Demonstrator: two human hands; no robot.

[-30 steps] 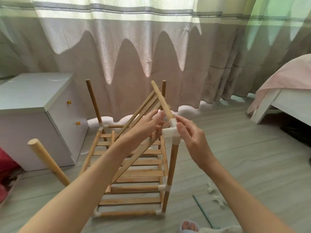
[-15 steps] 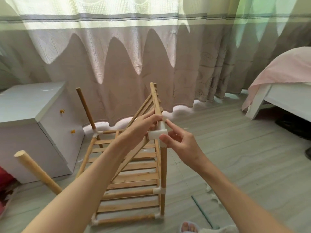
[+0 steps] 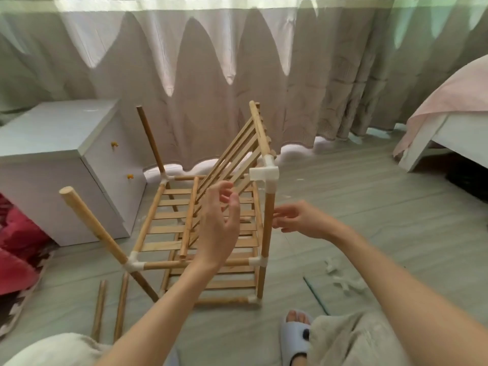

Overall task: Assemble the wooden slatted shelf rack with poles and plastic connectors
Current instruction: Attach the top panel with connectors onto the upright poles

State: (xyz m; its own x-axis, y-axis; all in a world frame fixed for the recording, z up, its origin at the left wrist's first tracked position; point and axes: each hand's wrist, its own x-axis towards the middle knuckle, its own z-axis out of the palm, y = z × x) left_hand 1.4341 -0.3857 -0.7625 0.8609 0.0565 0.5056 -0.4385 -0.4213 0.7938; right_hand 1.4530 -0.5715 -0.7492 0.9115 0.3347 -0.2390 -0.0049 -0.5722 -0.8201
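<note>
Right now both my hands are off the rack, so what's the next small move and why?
Probably swing the tilted slatted shelf down level. It hangs only from the white connector on the right front pole, its other side unattached. Your left hand and right hand hold nothing.

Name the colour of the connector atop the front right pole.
White connector; the head view shows it clearly.

Lighting: I see soft daylight glowing through the curtain (image 3: 211, 62), brightest in a band along its top. Shadows: faint, on the floor (image 3: 369, 207). Blur: right hand (image 3: 298, 220) slightly smeared. Distortion: wide-angle bending at edges.
</note>
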